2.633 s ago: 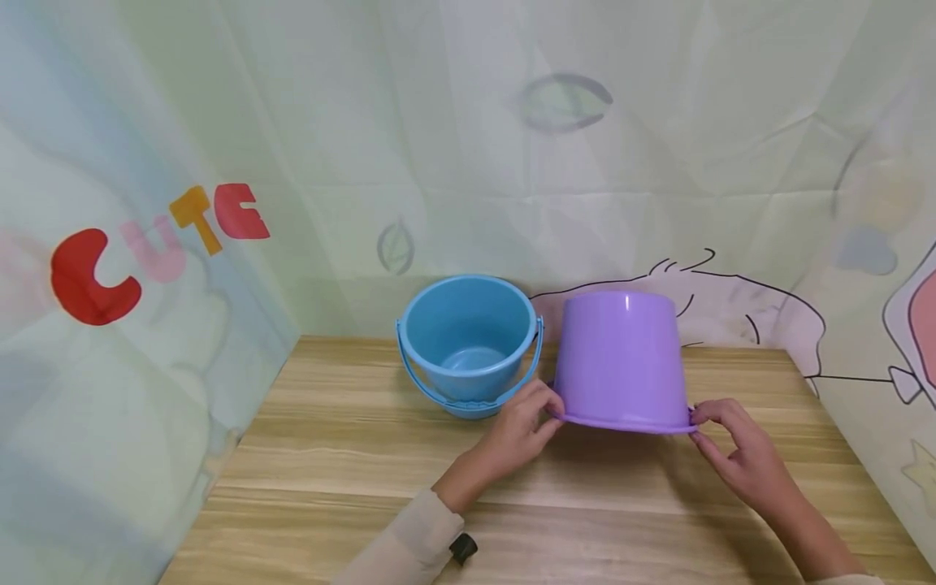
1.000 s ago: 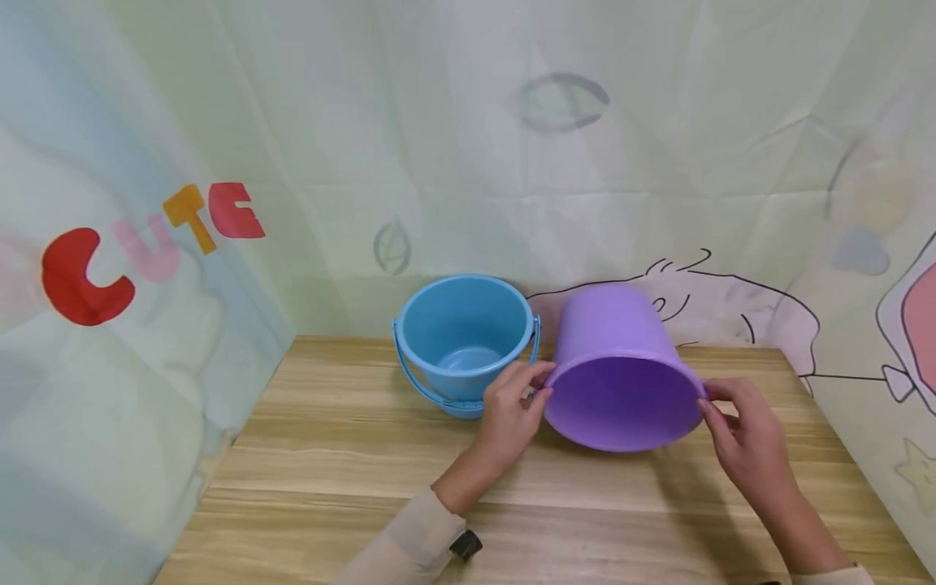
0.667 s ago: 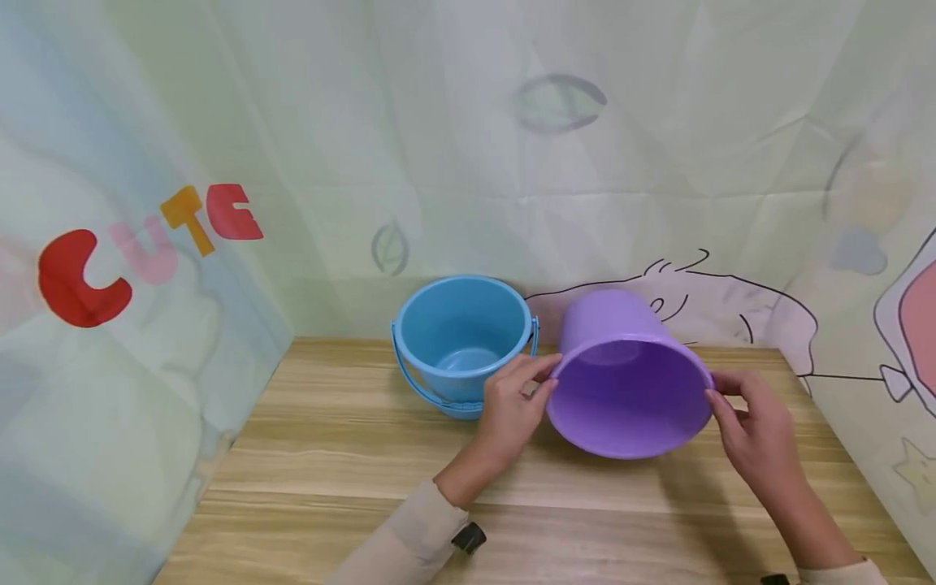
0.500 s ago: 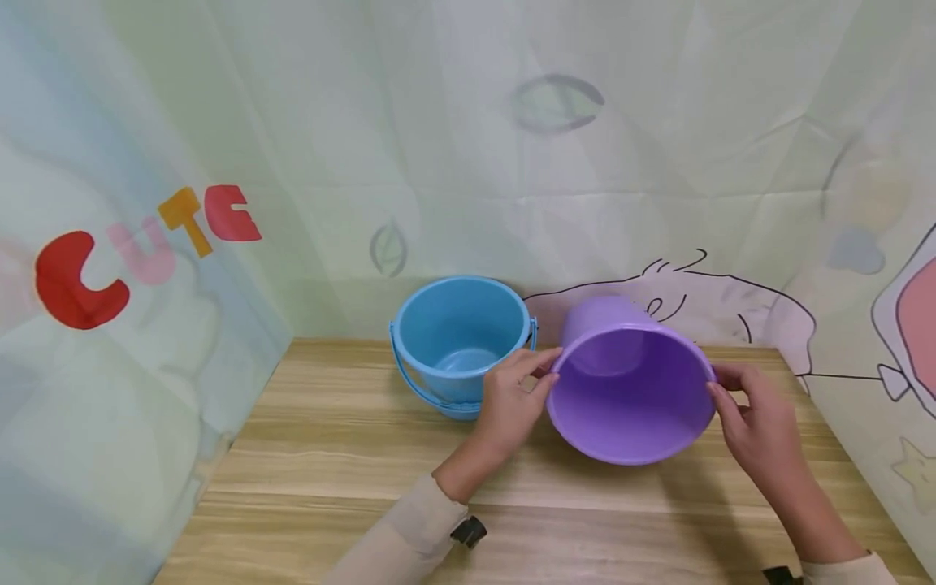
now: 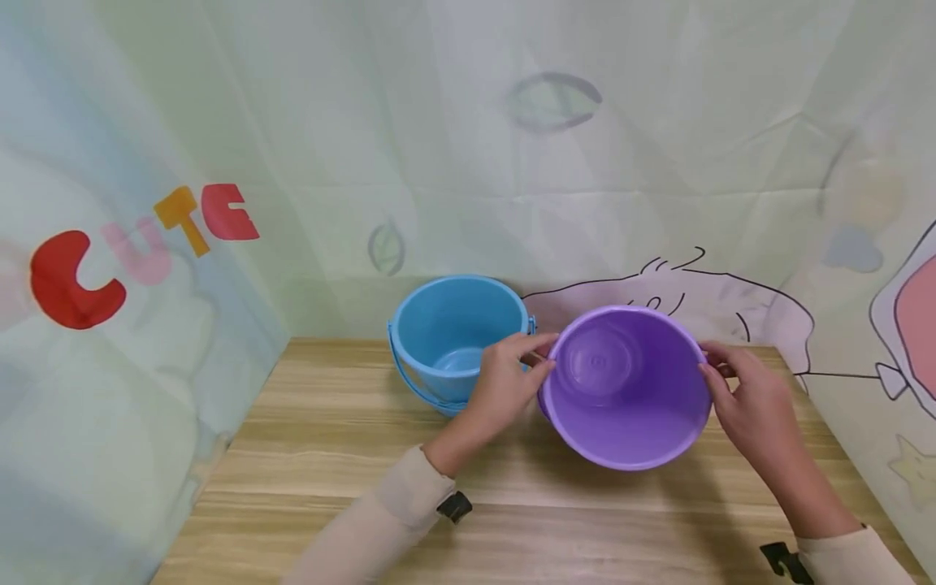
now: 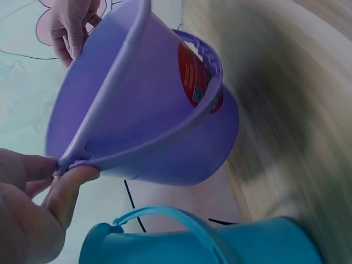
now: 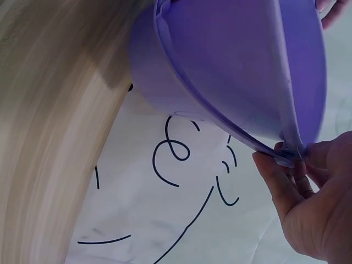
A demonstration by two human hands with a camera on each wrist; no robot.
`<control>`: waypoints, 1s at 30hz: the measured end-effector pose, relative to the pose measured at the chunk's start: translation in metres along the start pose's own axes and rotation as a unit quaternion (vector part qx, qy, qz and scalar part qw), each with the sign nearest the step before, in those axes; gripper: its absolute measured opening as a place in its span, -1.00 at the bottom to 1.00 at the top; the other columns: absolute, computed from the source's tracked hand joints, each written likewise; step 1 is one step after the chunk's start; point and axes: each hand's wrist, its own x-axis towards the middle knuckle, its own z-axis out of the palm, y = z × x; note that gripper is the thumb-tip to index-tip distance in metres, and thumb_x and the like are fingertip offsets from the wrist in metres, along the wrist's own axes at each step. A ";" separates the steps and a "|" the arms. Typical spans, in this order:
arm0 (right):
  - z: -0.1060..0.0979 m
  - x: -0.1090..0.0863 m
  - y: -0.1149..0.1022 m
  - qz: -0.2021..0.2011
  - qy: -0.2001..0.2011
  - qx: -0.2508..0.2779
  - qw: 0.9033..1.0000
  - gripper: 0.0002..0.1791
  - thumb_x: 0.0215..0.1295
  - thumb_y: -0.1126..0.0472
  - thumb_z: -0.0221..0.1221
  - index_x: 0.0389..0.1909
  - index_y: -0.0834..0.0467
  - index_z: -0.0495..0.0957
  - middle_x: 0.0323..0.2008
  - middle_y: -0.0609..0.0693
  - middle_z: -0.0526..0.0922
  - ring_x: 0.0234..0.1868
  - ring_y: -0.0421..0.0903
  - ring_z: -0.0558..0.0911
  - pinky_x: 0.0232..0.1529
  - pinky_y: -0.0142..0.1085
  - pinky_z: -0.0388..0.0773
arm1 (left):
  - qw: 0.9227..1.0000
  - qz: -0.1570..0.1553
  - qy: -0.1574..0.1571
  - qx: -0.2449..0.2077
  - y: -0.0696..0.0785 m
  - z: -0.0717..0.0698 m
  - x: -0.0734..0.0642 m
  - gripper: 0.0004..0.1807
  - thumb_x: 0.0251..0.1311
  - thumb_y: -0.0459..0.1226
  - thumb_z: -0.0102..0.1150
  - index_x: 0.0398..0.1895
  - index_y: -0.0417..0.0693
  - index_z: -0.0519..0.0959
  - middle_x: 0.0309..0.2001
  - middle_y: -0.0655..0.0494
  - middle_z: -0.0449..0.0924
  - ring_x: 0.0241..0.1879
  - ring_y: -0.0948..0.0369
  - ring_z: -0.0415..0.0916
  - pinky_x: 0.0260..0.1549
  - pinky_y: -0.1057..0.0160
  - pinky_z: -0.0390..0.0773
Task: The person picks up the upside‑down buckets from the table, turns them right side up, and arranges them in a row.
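A purple bucket [image 5: 629, 406] is held tilted over the table, its mouth facing the head camera and its inside bottom showing. My left hand [image 5: 504, 386] pinches its rim on the left, near where the handle joins. On the opposite side my right hand [image 5: 753, 398] pinches the rim. The left wrist view shows the purple handle [image 6: 165, 137] hanging against the bucket's outer wall, beside a red label [image 6: 192, 74]. Just left of it a blue bucket [image 5: 453, 325] stands upright on the table, its front right partly hidden by my left hand.
The wooden table [image 5: 329, 455] extends in front of both buckets. A printed curtain [image 5: 439, 162] hangs close behind and along both sides, with coloured letters on the left.
The purple bucket has turned from upside down to lying tilted, its mouth swinging up toward the head camera. Both hands keep their pinch and have risen slightly. The blue bucket stays put.
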 end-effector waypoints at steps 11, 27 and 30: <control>-0.003 0.021 0.001 0.000 -0.045 -0.021 0.999 -0.72 0.35 0.38 0.29 0.07 0.29 0.66 -0.25 0.26 0.76 -0.31 0.16 0.74 -0.46 -0.53 0.46 | 0.997 -0.043 -0.045 0.043 0.008 -0.007 0.020 -0.61 0.22 -0.48 0.36 0.14 -0.20 0.70 -0.26 -0.05 0.74 -0.35 0.23 0.74 -0.43 0.48 0.65; -0.010 0.050 0.003 0.023 -0.149 -0.055 0.987 -0.69 0.45 0.33 0.19 0.13 0.34 0.63 -0.16 0.34 0.74 -0.26 0.27 0.73 -0.28 0.16 0.67 | 0.983 -0.150 -0.097 0.030 0.018 -0.010 0.049 -0.65 0.29 -0.45 0.29 0.14 -0.15 0.70 -0.26 -0.03 0.68 -0.56 0.27 0.63 -0.61 0.33 0.69; -0.009 0.056 0.005 0.015 -0.166 -0.065 0.984 -0.71 0.47 0.32 0.16 0.11 0.34 0.64 -0.15 0.36 0.74 -0.24 0.28 0.72 -0.24 0.19 0.65 | 0.980 -0.167 -0.099 0.030 0.016 -0.006 0.053 -0.65 0.30 -0.46 0.27 0.14 -0.15 0.70 -0.29 0.00 0.66 -0.55 0.24 0.65 -0.61 0.31 0.70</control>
